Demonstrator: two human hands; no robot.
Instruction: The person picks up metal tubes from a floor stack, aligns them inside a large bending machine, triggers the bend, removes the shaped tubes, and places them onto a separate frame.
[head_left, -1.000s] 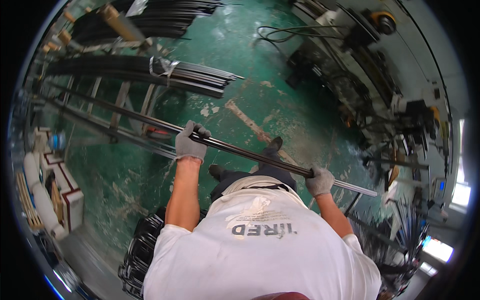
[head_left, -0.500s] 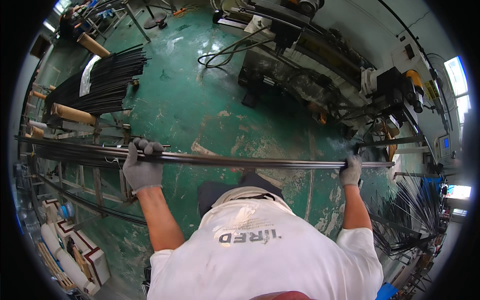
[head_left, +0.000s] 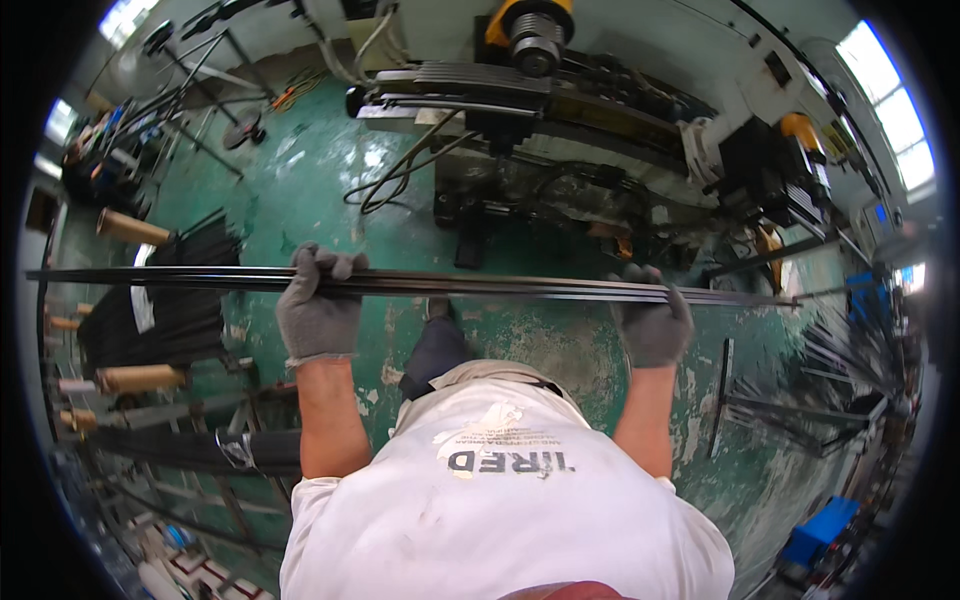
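A bundle of long, thin dark metal rods (head_left: 480, 284) runs almost level across the view in front of me. Wrapped round it left of my body is my left hand (head_left: 320, 305), in a grey work glove. My right hand (head_left: 653, 322), gloved the same way, grips the bundle on the other side, its fingers closed. The rods reach well past both hands, and their left end passes above a stack of dark rods (head_left: 185, 320). How many rods are in the bundle I cannot make out.
Ahead stands a large machine (head_left: 600, 110) with a looped cable (head_left: 385, 185). Cardboard tubes (head_left: 140, 378) flank the stack at left. Another wrapped dark bundle (head_left: 275, 452) lies on a rack there. More thin rods (head_left: 840, 360) fan out at right, near a blue box (head_left: 820, 530).
The bundle has come away from the rack at left and moved forward with me toward the machine. My right hand is now closer in, with more rod beyond it.
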